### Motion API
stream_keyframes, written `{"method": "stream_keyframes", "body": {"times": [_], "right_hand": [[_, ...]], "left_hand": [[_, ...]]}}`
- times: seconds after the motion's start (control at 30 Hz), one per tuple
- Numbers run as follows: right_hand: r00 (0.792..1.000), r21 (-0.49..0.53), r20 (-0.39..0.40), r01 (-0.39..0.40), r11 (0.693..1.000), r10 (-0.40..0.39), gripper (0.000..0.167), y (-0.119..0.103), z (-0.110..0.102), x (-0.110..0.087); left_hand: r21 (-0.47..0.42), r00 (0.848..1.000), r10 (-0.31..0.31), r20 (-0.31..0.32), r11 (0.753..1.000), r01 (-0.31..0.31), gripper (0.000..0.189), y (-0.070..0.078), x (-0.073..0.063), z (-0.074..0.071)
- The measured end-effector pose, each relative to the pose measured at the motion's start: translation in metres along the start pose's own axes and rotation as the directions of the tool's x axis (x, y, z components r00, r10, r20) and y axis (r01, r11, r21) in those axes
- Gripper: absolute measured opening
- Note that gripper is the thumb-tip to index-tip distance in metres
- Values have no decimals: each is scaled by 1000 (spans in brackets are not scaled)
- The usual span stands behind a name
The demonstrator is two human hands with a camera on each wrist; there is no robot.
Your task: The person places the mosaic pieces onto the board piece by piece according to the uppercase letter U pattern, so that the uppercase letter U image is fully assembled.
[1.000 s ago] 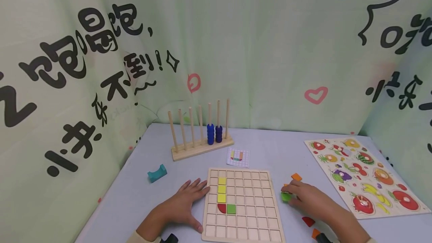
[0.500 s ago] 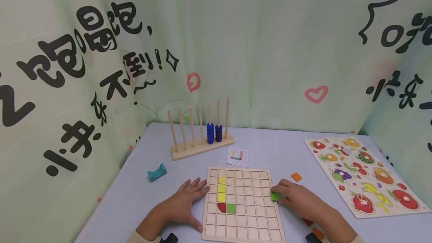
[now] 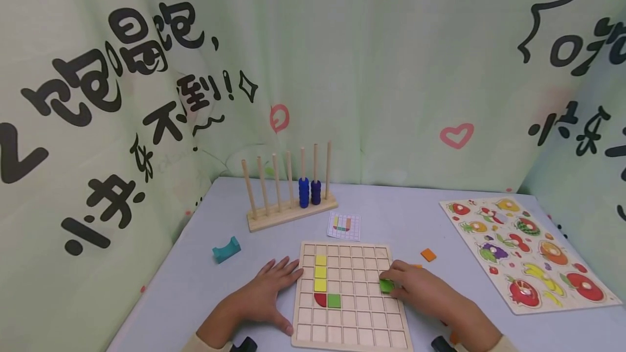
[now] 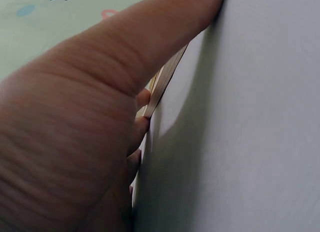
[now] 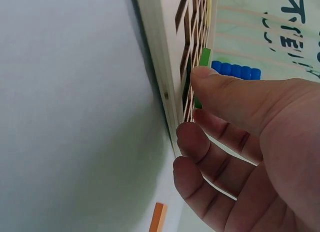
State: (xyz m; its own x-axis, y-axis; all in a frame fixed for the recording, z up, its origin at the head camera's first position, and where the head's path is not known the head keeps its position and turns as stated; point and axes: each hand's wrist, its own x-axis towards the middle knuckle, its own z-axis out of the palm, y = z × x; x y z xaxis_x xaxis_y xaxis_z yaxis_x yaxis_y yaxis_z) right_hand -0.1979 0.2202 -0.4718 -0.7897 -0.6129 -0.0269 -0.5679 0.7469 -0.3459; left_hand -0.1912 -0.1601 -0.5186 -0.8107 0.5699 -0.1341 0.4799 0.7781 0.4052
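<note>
A wooden grid board (image 3: 352,319) lies flat in the middle of the table. In its cells sit several yellow square tiles (image 3: 320,272), a red quarter-round tile (image 3: 320,300) and a green square tile (image 3: 334,301). My right hand (image 3: 424,289) pinches another green tile (image 3: 386,286) between thumb and fingertips, over the board's right columns. The right wrist view shows that green tile (image 5: 205,57) standing close over the grid. At the board's left edge my left hand (image 3: 266,296) rests with fingers spread, fingertips and thumb touching the rim.
Orange tiles (image 3: 428,255) lie right of the board, some partly behind the right hand. A small pattern card (image 3: 344,226) lies beyond it, before a wooden peg stand (image 3: 293,213) with blue beads. A teal curved block (image 3: 227,250) sits left; a fruit puzzle board (image 3: 530,254) lies right.
My right hand has carried the green tile leftward from the loose tiles, over the board's right edge and onto its right columns. The left hand has stayed at the left edge.
</note>
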Motion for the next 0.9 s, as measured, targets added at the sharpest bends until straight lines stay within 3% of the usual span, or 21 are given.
{"method": "stream_keyframes", "body": {"times": [0.23, 0.9], "right_hand": [[1000, 46, 4, 30, 999, -30, 28, -10, 4, 5], [996, 44, 32, 79, 996, -80, 28, -38, 15, 17]], "left_hand": [[-9, 1000, -20, 11, 1000, 20, 123, 1, 1, 0], [4, 1000, -11, 1, 1000, 11, 124, 1, 0, -1]]}}
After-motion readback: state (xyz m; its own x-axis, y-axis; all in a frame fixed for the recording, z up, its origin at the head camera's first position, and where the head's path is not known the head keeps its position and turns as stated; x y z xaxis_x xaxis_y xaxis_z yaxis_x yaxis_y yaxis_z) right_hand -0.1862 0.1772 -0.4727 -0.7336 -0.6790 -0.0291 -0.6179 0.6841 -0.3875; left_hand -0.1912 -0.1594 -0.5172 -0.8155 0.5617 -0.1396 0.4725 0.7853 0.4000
